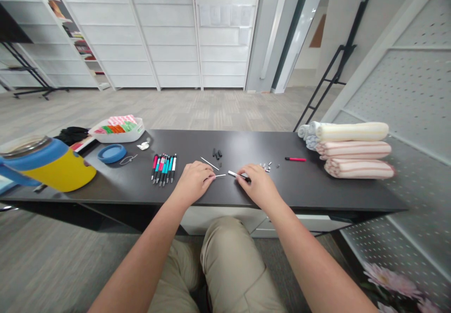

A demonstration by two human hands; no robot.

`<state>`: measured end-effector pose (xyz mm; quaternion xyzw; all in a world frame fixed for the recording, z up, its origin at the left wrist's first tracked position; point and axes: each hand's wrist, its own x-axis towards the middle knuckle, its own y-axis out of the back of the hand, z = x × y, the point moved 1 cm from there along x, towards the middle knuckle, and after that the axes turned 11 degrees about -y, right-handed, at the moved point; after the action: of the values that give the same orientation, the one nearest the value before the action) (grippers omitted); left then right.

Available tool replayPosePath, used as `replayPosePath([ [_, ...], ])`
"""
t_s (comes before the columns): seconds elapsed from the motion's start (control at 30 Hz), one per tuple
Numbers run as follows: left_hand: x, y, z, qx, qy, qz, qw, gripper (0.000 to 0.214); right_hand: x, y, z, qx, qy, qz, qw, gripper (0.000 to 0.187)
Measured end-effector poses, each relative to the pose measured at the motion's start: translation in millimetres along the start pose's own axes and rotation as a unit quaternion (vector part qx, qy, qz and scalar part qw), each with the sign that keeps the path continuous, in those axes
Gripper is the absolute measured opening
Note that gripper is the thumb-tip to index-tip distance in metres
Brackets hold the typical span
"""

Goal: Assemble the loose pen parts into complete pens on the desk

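Observation:
Over the middle of the dark table, my left hand (195, 181) pinches a thin white pen refill (220, 176), its end pointing right. My right hand (259, 184) is closed around a white and black pen barrel (233, 174), whose white end faces the refill with a small gap between them. Another refill (209, 163) lies slantwise just beyond my left fingers. Several small black grips (217, 154) sit farther back. Beside my right hand are several tiny silvery pen parts (269, 164). A row of assembled pens (164, 169) in red, teal and white lies left of my left hand.
A red pen barrel (295, 159) lies to the right, before stacked rolled towels (355, 151). At left stand a yellow and blue jug (52, 165), a blue lid (112, 153) and a white basket (136, 134) of colourful packets. The table's front edge (218, 205) runs above my knees.

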<state>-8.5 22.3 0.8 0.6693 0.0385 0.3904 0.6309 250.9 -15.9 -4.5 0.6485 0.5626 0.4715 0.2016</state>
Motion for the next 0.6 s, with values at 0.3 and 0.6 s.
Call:
replayPosePath([
  [0.3,1,-1.4,-2,-0.008,0.005,0.004,1.0,0.016,-18,30,47,-0.17,-0.193,0.169,0.951,0.026],
  [0.6,1,-2.0,-2,-0.005,0.008,0.003,1.0,0.014,-12,25,54,-0.184,-0.181,0.15,0.954,0.021],
])
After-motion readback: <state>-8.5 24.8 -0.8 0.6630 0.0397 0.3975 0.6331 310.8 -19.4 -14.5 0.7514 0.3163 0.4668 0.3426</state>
